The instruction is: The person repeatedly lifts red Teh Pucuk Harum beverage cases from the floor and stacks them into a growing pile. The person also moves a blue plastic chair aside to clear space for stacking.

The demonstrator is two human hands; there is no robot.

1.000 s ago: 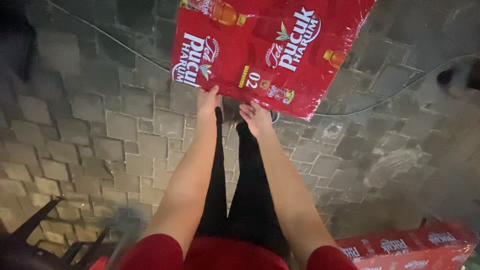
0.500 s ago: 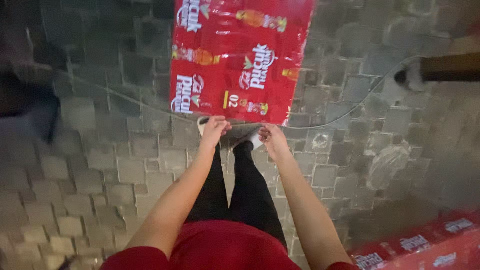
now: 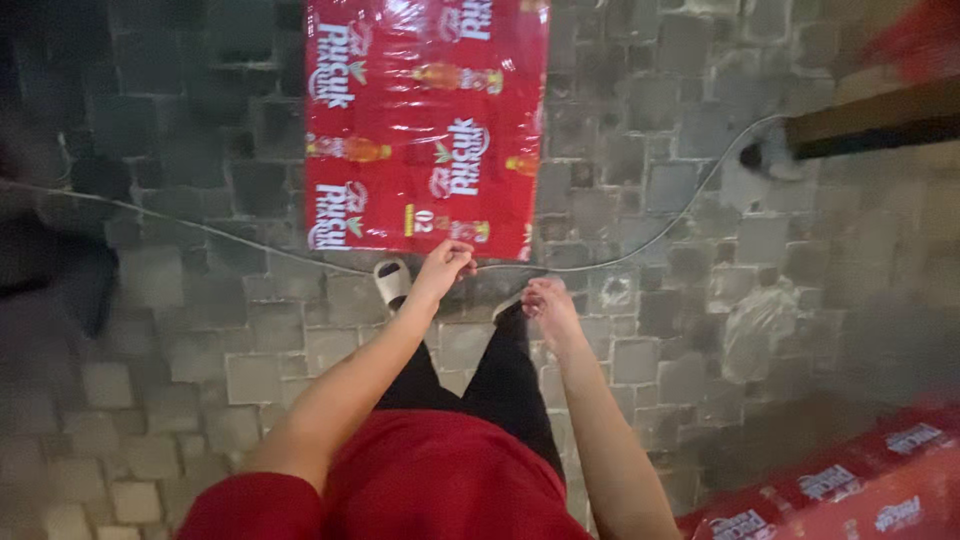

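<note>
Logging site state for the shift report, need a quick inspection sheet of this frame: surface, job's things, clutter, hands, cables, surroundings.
Surface: grey paving stones, dim light.
Job's things: red shrink-wrapped bottle pack lying flat on the paving.
Clutter: crumpled clear plastic on the stones.
Hands: left hand at the pack's near edge; right hand open, just short of it.
Cables: thin cable running across the ground past the pack.
Surroundings: more red packs lower right; another person's shoe upper right.
</note>
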